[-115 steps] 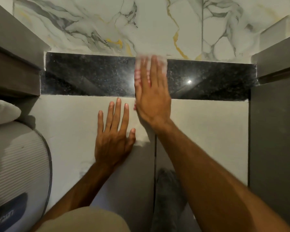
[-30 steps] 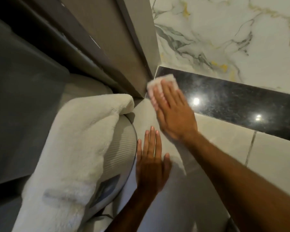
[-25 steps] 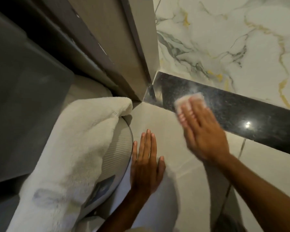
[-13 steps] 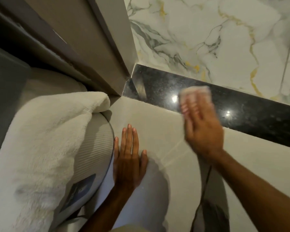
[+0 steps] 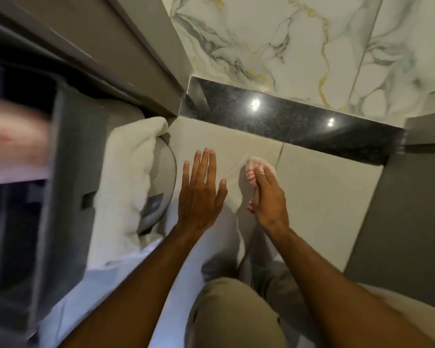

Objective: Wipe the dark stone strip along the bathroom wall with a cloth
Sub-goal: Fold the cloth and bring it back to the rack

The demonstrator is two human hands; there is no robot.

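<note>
Dark stone strip [image 5: 299, 121] ran across the wall from ten o'clock to three o'clock, bare, with two light glints on it. At nine o'clock a white towel [image 5: 128, 177] lay draped. Centre, the left hand [image 5: 201, 194] pressed flat, fingers spread. Just right of it, the right hand [image 5: 269, 197] gripped the bunched cloth [image 5: 253, 169] against the pale tile [image 5: 324, 192] below the strip.

A: Left hand [image 5: 201, 194]?
B: Flat, palm fwd, fingers straight & together, thumb out to the side. Forearm reaches up from bottom left.
A: Right hand [image 5: 268, 197]?
B: Just beside it, fingers curled in a closed grip, forearm from lower right.
</note>
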